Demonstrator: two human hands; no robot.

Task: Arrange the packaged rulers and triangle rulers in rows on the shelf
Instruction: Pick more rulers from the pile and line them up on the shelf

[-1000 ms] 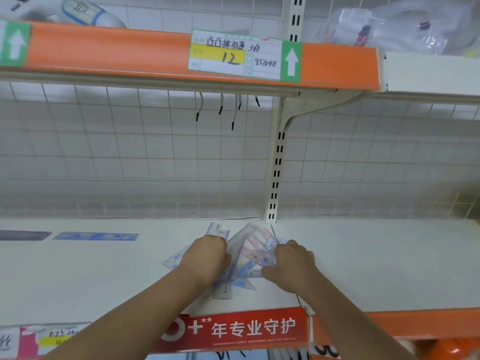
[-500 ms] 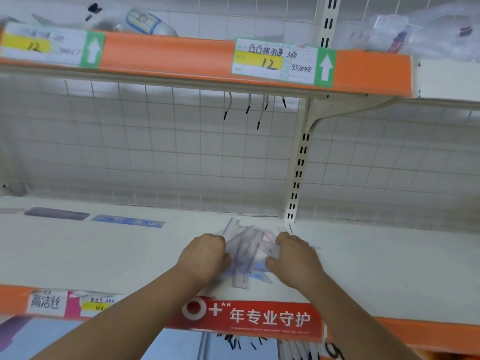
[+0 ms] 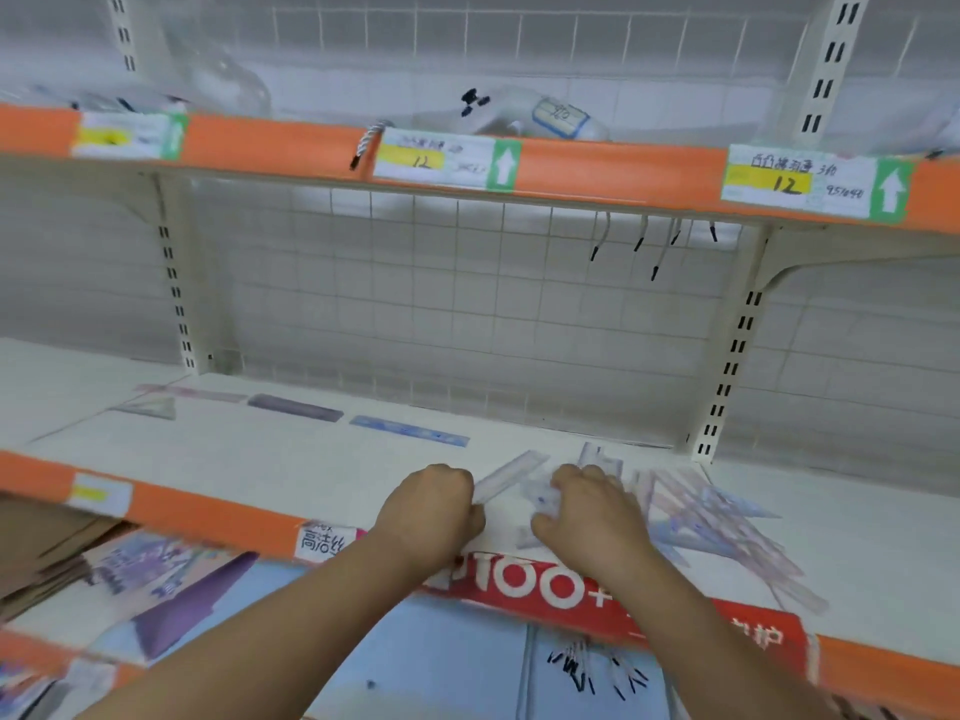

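Note:
A loose pile of packaged rulers and triangle rulers lies on the white shelf, right of my hands. My left hand grips the near end of one clear packaged ruler that points away to the right. My right hand holds a few clear packages from the pile's left edge; my fingers hide most of them. Along the shelf's back left lie a blue ruler, a purple ruler, a pink ruler and a triangle ruler, in a row.
An orange-edged upper shelf with price labels hangs overhead, wire hooks dangling beneath it. A slotted upright post stands at the back right. Below the shelf edge lie paper goods and a red banner.
The view has swung left, showing more of the row at the back left. My left hand has drawn one ruler out of the pile, leftward. The pile now lies spread to the right.

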